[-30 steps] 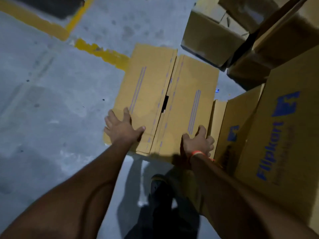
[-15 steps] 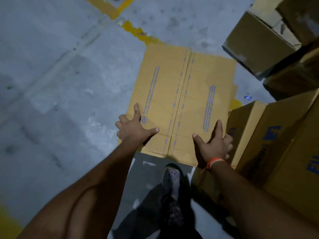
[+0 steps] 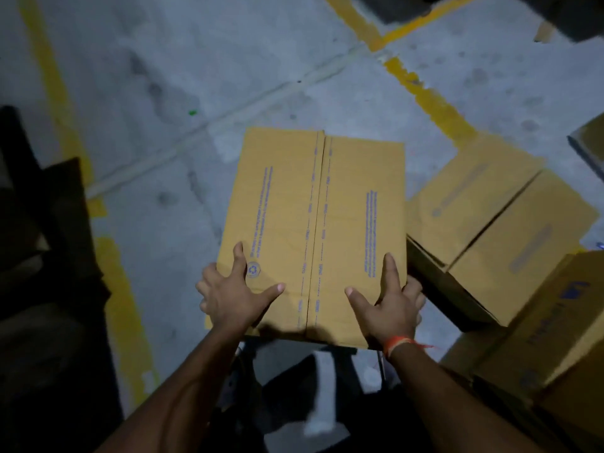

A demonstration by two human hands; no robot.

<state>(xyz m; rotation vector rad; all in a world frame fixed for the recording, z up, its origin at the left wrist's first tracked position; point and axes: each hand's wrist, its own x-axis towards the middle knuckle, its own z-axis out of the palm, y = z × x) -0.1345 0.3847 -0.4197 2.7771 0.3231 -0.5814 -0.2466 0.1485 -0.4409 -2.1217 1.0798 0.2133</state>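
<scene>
The cardboard box (image 3: 313, 207) is swinging leftward in both hands and coming alongside a shut carton (image 3: 490, 223) just right of the right hand's (image 3: 389, 304) fingers. The dark gap between its flaps, ahead of the fingertips, is closing. The left hand (image 3: 233, 294) is sliding outward onto the near corner.

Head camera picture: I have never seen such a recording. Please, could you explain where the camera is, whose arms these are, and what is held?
The camera sits on a person's head and looks forward and down, so you see that person's own arms. No machine is here: each grip is a bare hand. The left grip and the right grip hold a closed cardboard box by its near corners, thumbs on top, outer fingers curled over the sides. Below is a grey concrete floor with yellow lines. More boxes lie at the right.
</scene>
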